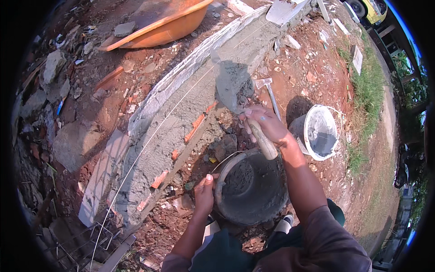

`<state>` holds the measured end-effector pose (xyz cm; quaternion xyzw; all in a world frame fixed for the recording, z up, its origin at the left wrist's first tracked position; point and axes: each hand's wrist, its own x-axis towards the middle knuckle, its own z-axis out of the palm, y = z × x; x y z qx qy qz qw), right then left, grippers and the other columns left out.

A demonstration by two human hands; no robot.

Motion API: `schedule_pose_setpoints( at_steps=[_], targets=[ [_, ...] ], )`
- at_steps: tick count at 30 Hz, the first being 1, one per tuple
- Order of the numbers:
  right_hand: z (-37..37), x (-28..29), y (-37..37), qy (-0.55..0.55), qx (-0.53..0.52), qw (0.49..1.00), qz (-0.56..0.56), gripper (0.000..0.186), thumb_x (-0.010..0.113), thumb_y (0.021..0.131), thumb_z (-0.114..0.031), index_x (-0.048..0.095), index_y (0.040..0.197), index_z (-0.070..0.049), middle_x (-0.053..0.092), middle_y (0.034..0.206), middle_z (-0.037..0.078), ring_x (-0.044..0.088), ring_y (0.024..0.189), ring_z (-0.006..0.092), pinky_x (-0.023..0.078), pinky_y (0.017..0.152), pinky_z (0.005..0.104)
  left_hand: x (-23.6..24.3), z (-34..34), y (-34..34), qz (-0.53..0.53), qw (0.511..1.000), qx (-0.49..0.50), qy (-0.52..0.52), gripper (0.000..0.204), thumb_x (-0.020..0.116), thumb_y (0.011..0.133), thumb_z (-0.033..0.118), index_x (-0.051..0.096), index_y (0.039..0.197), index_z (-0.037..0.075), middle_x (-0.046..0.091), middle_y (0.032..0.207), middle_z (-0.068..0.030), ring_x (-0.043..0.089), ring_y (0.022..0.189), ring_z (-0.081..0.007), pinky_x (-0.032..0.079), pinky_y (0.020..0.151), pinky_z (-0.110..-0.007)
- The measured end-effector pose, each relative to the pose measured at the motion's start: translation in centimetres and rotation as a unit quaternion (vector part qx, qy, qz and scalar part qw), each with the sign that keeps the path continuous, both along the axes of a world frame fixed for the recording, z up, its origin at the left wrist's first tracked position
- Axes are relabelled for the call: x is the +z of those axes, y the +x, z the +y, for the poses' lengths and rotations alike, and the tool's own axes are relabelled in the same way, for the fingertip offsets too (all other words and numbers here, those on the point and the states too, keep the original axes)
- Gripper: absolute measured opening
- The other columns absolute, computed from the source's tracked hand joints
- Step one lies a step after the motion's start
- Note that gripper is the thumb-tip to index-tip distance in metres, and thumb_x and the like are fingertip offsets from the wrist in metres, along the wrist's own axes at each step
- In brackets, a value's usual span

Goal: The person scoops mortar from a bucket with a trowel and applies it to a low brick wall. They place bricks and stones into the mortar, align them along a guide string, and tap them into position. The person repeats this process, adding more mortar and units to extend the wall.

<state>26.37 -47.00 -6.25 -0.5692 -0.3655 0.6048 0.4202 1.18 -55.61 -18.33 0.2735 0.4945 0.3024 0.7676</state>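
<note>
My right hand [268,121] is closed round the wooden handle of a trowel [226,89]. The trowel's pointed blade lies over the edge of a long strip of wet grey mortar [158,140], beside a darker heap of mortar [241,77]. Whether any mortar sits on the blade, I cannot tell. With my left hand [205,196] I grip the left rim of a dark bucket [219,192] that tilts toward me. Mortar coats its inside, and a lump rests at the bottom.
A taut string [149,140] runs along the strip, between boards. Broken brick edges show on its right side. A hammer [272,96] and a white bucket [306,131] of grey mix stand to the right. An orange tub [163,35] lies far left; rubble [54,65] covers the left side.
</note>
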Motion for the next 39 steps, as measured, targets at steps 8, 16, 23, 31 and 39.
schedule_pose_setpoints(
  at_steps=[8,16,23,31,39],
  targets=[
    [6.9,2.7,6.6,-0.011,0.162,0.717,-0.678,0.045,0.048,0.094,-0.039,0.063,0.094,0.004,0.064,0.086,0.029,0.063,0.087,0.0419,0.048,0.079,0.0485,-1.8,-0.3,-0.2,-0.002,0.998,-0.017,0.056,0.043,0.045,0.100,0.037,0.066,0.104,-0.001,0.045,0.069,0.0057,0.042,0.065,-0.0052,0.037,0.060,-0.022],
    [14.7,0.9,16.0,-0.082,0.108,0.700,-0.701,0.044,0.051,0.094,-0.036,0.062,0.092,0.006,0.066,0.080,0.023,0.066,0.066,0.0325,0.053,0.061,0.0444,-1.9,-0.2,-0.7,0.010,0.997,-0.037,0.063,0.041,0.045,0.100,0.034,0.066,0.106,-0.001,0.048,0.071,0.0043,0.043,0.068,-0.0060,0.038,0.063,-0.023],
    [16.9,2.2,17.8,-0.144,0.074,0.823,-0.545,0.032,0.046,0.094,-0.032,0.067,0.102,-0.008,0.063,0.074,0.008,0.060,0.059,0.0186,0.051,0.048,0.0353,-1.5,-0.3,-0.8,0.011,0.996,-0.047,0.071,0.040,0.046,0.100,0.033,0.066,0.107,-0.001,0.049,0.071,0.0046,0.044,0.067,-0.0055,0.039,0.063,-0.022],
    [11.5,2.9,9.3,-0.126,0.110,0.865,-0.474,0.045,0.055,0.089,-0.049,0.066,0.096,-0.005,0.061,0.069,0.006,0.057,0.049,0.0149,0.047,0.044,0.0289,-1.3,0.0,-0.9,0.003,0.998,-0.030,0.055,0.041,0.045,0.100,0.033,0.066,0.106,-0.001,0.048,0.071,0.0041,0.044,0.068,-0.0060,0.039,0.064,-0.023],
    [4.5,4.5,6.1,-0.099,0.132,0.865,-0.474,0.056,0.052,0.089,-0.057,0.065,0.089,-0.003,0.060,0.067,0.006,0.056,0.056,0.0138,0.047,0.052,0.0280,-1.3,-0.3,-0.8,0.029,0.997,-0.030,0.069,0.042,0.046,0.100,0.035,0.067,0.103,-0.002,0.047,0.071,0.0046,0.042,0.068,-0.0058,0.036,0.063,-0.022]
  ],
)
